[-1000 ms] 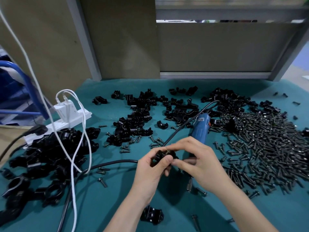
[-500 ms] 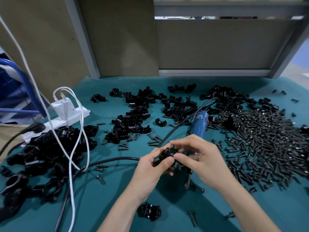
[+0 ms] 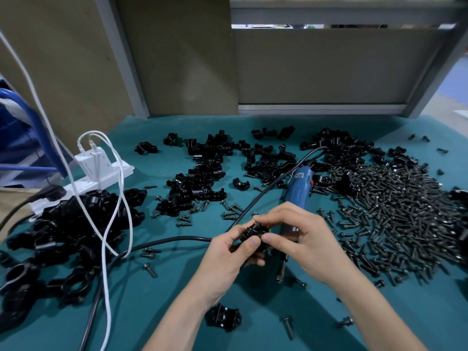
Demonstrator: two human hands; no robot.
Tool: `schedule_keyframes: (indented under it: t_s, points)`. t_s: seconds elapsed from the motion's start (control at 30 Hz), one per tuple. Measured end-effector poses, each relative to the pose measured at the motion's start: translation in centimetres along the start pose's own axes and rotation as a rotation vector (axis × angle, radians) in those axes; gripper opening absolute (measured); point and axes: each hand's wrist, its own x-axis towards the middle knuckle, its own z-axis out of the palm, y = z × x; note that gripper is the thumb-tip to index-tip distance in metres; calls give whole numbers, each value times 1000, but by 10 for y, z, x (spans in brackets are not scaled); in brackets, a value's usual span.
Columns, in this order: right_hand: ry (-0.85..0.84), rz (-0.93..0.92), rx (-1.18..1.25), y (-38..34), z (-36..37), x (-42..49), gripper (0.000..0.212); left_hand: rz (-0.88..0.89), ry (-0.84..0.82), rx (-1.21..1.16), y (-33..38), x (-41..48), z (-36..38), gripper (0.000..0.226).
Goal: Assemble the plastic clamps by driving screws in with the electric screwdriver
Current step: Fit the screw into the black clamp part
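plastic clamp [image 3: 253, 233]: held up off the teal mat [image 3: 164, 287] at centre, between your two hands and just in front of the screwdriver. I judge you have lifted it so you can line its halves up by eye.
left hand [image 3: 228, 259]: your fingers curl round the clamp from below and your thumb presses on its near face. This is the steadying grip.
right hand [image 3: 307, 240]: your thumb and forefinger pinch at the clamp's top, probably seating a screw. The screw itself is too small to make out.
electric screwdriver [image 3: 296, 192]: its blue body runs under your right palm. I cannot tell whether the palm holds it or it only lies there, but it is close for the driving step.
screw pile [image 3: 405, 211]: spread on your right, beside the hand that feeds screws.
loose clamp halves [image 3: 202, 178]: scattered beyond your hands, within reach.
heap of clamps [image 3: 76, 224]: on your left by the power strip [image 3: 101, 173]. They look assembled and are kept apart from the raw parts.
step: fitting by hand, with driving not yet begun.
risk: the screwdriver cable [image 3: 177, 240] crosses the mat beside your left hand and could snag.
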Motion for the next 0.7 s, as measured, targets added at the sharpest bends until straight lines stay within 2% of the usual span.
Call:
schedule_keyframes:
  t_s: [0.1, 0.3, 0.7]
  points:
    - [9, -37, -40, 0, 0, 0, 37, -9, 1, -25, -1, 0, 0, 39]
    - [41, -65, -95, -1, -4, 0, 33, 0, -9, -58, 1, -1, 1, 42]
    - [34, -61, -78, 3, -4, -2, 33, 25, -17, -22, 1, 0, 1, 40]
